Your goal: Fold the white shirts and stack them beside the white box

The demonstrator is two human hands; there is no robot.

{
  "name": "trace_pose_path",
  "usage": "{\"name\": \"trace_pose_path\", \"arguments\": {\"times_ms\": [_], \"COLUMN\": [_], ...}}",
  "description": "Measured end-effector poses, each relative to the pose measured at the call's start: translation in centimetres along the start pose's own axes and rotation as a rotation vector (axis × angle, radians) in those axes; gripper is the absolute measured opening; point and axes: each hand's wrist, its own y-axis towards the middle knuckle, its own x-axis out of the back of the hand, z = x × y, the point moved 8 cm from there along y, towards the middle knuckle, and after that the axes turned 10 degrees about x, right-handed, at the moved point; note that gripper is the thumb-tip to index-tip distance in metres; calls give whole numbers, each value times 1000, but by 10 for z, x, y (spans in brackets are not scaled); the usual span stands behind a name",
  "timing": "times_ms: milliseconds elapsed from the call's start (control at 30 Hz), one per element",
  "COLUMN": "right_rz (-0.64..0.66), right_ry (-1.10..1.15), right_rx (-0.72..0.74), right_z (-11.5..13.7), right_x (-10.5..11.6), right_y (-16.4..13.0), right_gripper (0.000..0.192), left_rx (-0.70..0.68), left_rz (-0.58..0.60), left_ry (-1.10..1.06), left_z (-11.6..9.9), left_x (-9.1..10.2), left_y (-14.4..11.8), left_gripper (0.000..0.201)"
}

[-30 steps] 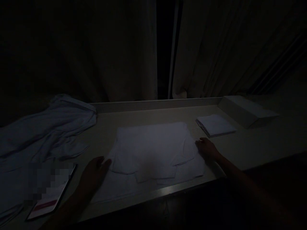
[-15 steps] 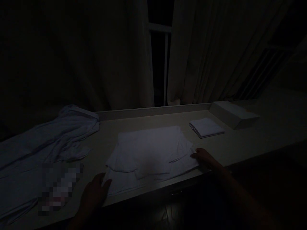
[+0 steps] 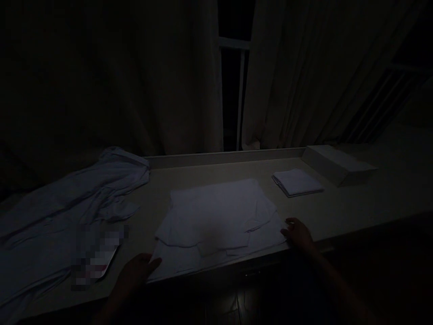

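A white garment (image 3: 216, 212), probably a shirt, lies partly folded on the pale counter (image 3: 243, 168), its folded layers spread toward the front edge. At its lower left corner is my left hand (image 3: 137, 271), thumb over the cloth and fingers at its side edge, gripping it. By the right edge of the garment, my right hand (image 3: 299, 234) has its thumb and forefinger apart, with the thumb touching or close to the cloth. Dim light hides the other fingers of both hands.
A heap of rumpled pale clothing (image 3: 111, 180) covers the left side. In front of it lies a flat object blurred by pixels (image 3: 98, 259). A folded white cloth (image 3: 297, 182) and a white box (image 3: 338, 163) are at the right. Curtains (image 3: 169, 81) hang behind.
The view has shifted slightly, so everything sits a little further right. My right thumb and forefinger have parted at the garment's edge. My left hand stays at its corner.
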Motion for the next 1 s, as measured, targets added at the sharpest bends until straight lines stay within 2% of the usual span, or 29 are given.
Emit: {"name": "trace_pose_path", "arguments": {"times_ms": [133,333,467,533,667,767,867,1000], "right_rz": [-76,-16,0,-48,-251,-246,-222,-192], "right_ry": [2,209,137,33,-196,-218,-226,-228], "right_rx": [43,-34,14,41,86,101,84,59], "right_z": [-2,-15,-12,-10,-9,-12,-14,-13], "right_x": [4,4,0,1,14,14,12,10], "right_y": [-7,-4,-3,-2,-2,2,4,5], "right_gripper": [56,63,62,61,59,60,59,59], "left_rx": [120,189,208,179,97,57,31,60], "left_rz": [106,156,147,112,-97,-187,-170,-44], "left_ry": [-98,-133,-135,-99,-6,11,26,80], "left_z": [17,19,24,23,-1,-32,-52,-48], "left_x": [-13,-16,-18,-15,7,20,18,0], "left_y": [2,-1,-3,-5,-8,0,20,48], "left_gripper": [48,52,51,48,53,54,55,55]}}
